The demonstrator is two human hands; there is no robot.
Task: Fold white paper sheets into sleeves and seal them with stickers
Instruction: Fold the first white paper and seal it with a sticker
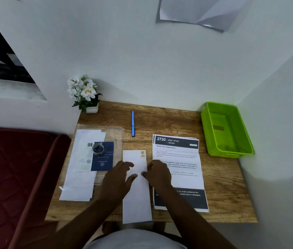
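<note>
You had the long, narrow folded white paper sleeve (136,186) lying at the wooden desk's (219,178) near edge, its end overhanging. Your left hand (118,178) lay on it with fingers spread and flat; your right hand (158,174) pressed its right edge with curled fingertips. A small sticker (142,154) sat at its far corner. You should have run the crease firmly while pinning the sleeve. The printed instruction sheet (178,159) lay just beside it, crowding your right hand; the blue pen (133,124) was well apart.

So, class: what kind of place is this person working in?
Probably a home study corner: a small wooden desk against white walls, a blue pen, potted white flowers, and a sheet headed DESK / STUDY.
</note>
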